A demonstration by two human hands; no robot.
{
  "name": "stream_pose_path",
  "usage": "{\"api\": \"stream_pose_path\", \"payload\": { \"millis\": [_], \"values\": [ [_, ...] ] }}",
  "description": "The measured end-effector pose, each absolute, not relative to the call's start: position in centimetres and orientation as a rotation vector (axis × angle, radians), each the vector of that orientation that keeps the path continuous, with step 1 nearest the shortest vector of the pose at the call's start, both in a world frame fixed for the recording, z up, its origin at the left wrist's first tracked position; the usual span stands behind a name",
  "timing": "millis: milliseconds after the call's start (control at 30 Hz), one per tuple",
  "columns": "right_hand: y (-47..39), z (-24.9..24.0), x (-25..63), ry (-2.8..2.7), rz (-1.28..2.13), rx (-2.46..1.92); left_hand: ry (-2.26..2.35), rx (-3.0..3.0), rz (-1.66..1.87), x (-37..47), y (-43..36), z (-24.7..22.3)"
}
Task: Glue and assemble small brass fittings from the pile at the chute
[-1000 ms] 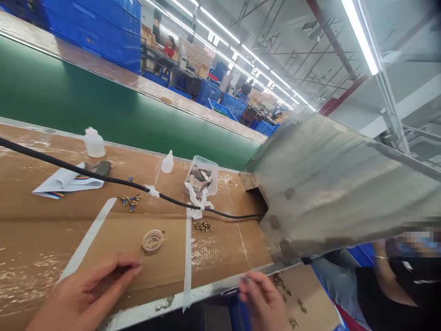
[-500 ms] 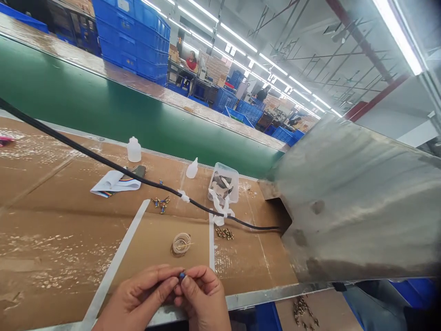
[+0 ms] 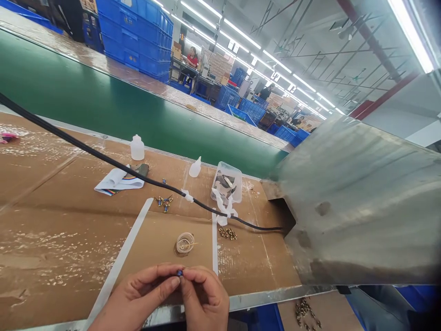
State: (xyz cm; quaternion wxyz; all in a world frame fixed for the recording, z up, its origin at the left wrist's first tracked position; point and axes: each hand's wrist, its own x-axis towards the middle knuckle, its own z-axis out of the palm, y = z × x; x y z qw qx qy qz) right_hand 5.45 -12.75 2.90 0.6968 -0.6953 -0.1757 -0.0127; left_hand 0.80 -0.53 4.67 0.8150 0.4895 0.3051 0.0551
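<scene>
- The brown-covered worktop [image 3: 62, 239] spreads below a green surface.
- A large metal panel [image 3: 361, 207] slants up at its right.
- A black cable [image 3: 82, 146] crosses above the worktop and enters the panel's opening.
- The left hand [image 3: 138, 294] pinches a small blue piece between thumb and forefinger, at the worktop's near edge.
- The right hand [image 3: 206, 294] meets it there, thumb and forefinger closed against the same piece.
- A clear box [image 3: 239, 184] sits near the cable.
- A round cup [image 3: 178, 242] stands just beyond the fingertips.
- The blue piece [image 3: 179, 273] is between both hands.
</scene>
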Motion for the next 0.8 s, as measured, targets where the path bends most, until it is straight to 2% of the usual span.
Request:
{"api": "stream_pose_path", "payload": {
  "millis": [267,467,600,800],
  "values": [
    [-13.1,3.9,5.7,-0.585,-0.032,-1.73,0.532,1.23,0.201,0.5,0.7,4.0],
    [-13.7,4.2,8.7,-0.223,0.134,-1.725,0.555,1.438,0.189,0.9,3.0,3.1],
    [-13.3,4.5,10.3,-0.235,0.236,-1.759,0.559,1.547,0.161,1.5,3.6,3.1],
    [-12.3,5.2,10.7,-0.48,0.09,-1.91,0.529,1.557,0.169,1.7,3.6,2.5]
  ]
}}
